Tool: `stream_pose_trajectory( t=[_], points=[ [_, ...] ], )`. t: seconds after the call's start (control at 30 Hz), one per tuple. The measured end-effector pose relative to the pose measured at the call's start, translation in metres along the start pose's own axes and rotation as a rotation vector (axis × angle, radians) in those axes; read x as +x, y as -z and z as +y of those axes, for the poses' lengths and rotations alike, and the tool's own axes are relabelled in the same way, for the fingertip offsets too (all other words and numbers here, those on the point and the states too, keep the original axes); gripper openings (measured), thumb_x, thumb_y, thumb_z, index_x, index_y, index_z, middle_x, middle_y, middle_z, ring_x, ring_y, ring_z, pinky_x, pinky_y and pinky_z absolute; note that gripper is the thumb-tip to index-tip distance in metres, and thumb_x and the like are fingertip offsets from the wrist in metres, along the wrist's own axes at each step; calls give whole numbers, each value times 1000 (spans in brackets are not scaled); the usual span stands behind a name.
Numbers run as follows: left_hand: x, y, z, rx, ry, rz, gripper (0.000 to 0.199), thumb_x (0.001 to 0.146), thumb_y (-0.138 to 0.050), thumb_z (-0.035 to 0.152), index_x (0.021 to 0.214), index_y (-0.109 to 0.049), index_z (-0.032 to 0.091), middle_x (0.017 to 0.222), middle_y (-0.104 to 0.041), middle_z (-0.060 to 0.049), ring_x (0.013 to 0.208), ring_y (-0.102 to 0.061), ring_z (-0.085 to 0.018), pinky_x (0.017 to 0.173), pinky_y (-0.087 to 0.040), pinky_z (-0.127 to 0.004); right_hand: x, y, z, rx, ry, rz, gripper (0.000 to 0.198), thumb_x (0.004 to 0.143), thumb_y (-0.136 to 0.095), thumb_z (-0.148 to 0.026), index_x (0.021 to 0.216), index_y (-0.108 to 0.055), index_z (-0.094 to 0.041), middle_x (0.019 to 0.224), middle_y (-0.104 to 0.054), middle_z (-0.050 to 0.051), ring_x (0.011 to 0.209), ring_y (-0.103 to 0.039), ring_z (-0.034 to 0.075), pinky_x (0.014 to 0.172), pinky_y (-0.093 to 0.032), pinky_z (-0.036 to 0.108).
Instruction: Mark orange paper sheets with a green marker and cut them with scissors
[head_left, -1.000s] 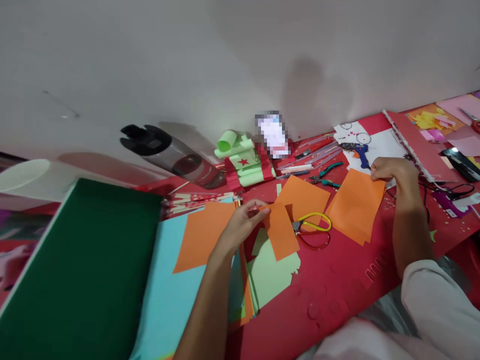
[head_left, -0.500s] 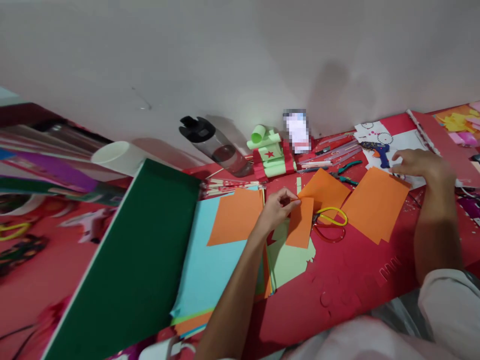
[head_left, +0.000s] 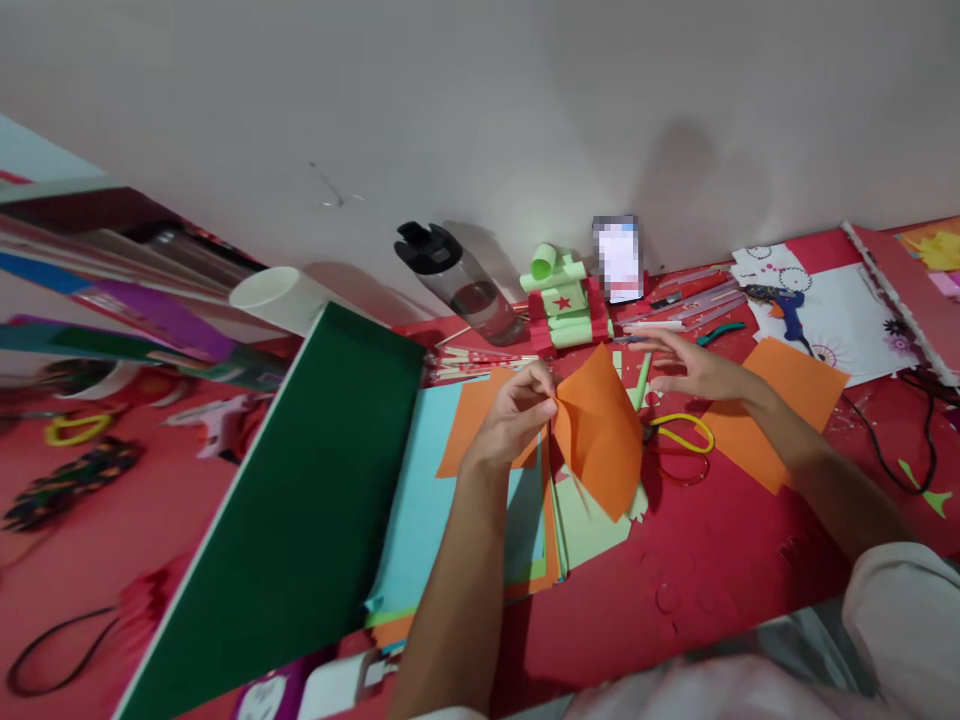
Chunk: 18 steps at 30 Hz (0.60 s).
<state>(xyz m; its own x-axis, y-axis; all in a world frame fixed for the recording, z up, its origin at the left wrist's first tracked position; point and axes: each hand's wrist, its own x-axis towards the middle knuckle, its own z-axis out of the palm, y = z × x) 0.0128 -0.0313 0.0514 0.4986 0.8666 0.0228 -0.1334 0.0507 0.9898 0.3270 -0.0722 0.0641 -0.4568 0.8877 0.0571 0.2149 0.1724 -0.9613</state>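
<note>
My left hand (head_left: 517, 415) pinches the edge of a piece of orange paper (head_left: 604, 440), raised and slightly curved over the work surface. Fingers apart and holding nothing, my right hand (head_left: 694, 370) hovers just right of that paper. Close below it lie scissors (head_left: 688, 432) with one yellow and one red handle loop. Another orange sheet (head_left: 806, 385) rests partly under my right forearm. Behind my left hand, a further orange sheet (head_left: 457, 435) lies on a stack of coloured paper (head_left: 420, 530). Pale green paper (head_left: 596, 530) shows beneath the raised piece.
A green board (head_left: 292, 510) leans at the left. Along the wall stand a dark-lidded bottle (head_left: 472, 290), a pale green and red paper craft (head_left: 562, 300) and a phone (head_left: 619, 265). A blue glue gun (head_left: 789, 310) lies on white paper at the right.
My left hand has lifted the orange paper from the surface. My right hand has moved left, from beside the glue gun to near the raised paper. The view has shifted slightly.
</note>
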Motion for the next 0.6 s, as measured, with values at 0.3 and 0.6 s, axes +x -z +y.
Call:
stream_pose_trajectory(
  t=[0.3,0.6],
  points=[
    [3,-17,2,0,95,-32,56,68,-92,59,81,-51,22,71,-48,5,55,-41,-9,50,-33,-22,5,-35,6,461,-240,-91,85,82,-90,-45,155,-48,-34,141,-72,10,124,-73,28,105,-61,46],
    [12,-27,-19,470,154,-237,23,84,-76,40,84,-63,21,75,-65,-1,67,-58,-16,58,-43,-27,-7,26,-15,-201,-242,222,59,82,-83,-39,137,-69,-24,142,-72,12,133,-66,37,114,-53,54]
  ],
)
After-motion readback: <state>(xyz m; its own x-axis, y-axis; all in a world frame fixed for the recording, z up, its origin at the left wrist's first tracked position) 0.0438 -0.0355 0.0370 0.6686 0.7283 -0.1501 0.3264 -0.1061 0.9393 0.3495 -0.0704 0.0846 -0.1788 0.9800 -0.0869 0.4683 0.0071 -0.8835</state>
